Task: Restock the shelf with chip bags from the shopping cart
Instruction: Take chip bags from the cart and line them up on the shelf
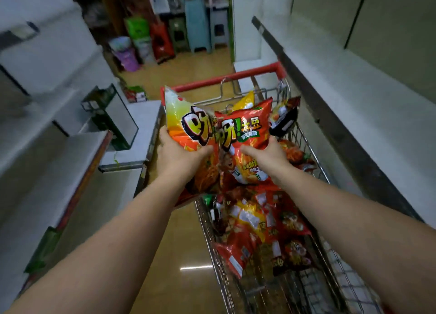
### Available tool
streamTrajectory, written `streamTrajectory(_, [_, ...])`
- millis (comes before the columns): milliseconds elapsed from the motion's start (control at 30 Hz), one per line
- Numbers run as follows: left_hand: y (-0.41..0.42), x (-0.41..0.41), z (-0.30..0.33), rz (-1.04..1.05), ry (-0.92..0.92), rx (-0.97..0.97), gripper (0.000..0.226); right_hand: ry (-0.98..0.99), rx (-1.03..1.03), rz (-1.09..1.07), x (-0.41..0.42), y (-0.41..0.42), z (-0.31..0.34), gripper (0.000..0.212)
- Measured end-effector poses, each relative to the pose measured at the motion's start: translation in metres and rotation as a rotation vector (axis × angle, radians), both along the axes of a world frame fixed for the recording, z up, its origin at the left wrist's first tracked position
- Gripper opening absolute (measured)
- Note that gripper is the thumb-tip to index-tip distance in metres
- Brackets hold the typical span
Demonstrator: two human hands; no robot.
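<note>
Two chip bags are up out of the shopping cart (313,172), one in each hand, held side by side above its front end near the red handle bar (226,77). The left hand (175,153) grips the orange and yellow chip bag (186,122) low on its body, thumb curled across the printed face and the fingers hidden behind, so how far they wrap cannot be told. The right hand (264,152) holds the red chip bag (245,129) the same way, thumb on the front, the rest out of sight behind the foil. The two bags overlap slightly at their inner edges. More red bags (254,224) lie heaped in the cart basket, with a yellow one (246,100) and a dark one (284,120) at the far end. The step in hand looks to be carrying this pair to the shelf (77,172) on the left, whose white tiers stand bare. To do it well, keep the grip light on the air-filled bodies so the chips are not crushed, swing both bags left together, and clear the glass-sided display box (118,120) that sits on the low white unit (139,129) just beside the cart. Set each bag upright, face outward, pushed to the back of a tier so later bags can line up in front
</note>
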State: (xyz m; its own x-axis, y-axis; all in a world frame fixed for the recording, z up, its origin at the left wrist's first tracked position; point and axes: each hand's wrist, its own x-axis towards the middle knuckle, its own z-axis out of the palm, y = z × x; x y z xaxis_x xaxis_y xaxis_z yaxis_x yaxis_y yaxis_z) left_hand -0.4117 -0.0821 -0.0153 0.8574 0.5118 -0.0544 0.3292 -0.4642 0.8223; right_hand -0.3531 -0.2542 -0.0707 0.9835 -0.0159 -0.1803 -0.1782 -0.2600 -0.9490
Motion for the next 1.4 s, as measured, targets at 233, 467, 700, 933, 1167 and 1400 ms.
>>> streamTrajectory(233, [0.013,-0.015,0.089,0.000,-0.295,0.018,0.107,-0.205,0.060,0.023,-0.003,0.016,0.104,0.065])
streamTrajectory(467, [0.028,-0.021,0.153,-0.027,-0.470,0.004,0.111,-0.393,0.053,0.018,-0.015,0.016,0.190,0.061])
streamTrajectory(700, [0.044,-0.013,0.211,-0.117,-0.584,-0.019,0.122,-0.506,0.031,-0.060,-0.019,0.023,0.259,0.059])
streamTrajectory(933, [0.055,0.003,0.252,-0.269,-0.717,-0.030,0.104,-0.592,0.000,-0.168,-0.045,0.024,0.305,0.061])
streamTrajectory(1167, [0.020,0.002,0.274,-0.496,-0.790,-0.193,0.092,-0.676,-0.111,-0.384,-0.093,-0.012,0.339,0.062])
streamTrajectory(1400, [-0.049,-0.036,0.286,-0.718,-0.789,-0.310,0.090,-0.698,-0.196,-0.611,-0.169,-0.071,0.351,0.058])
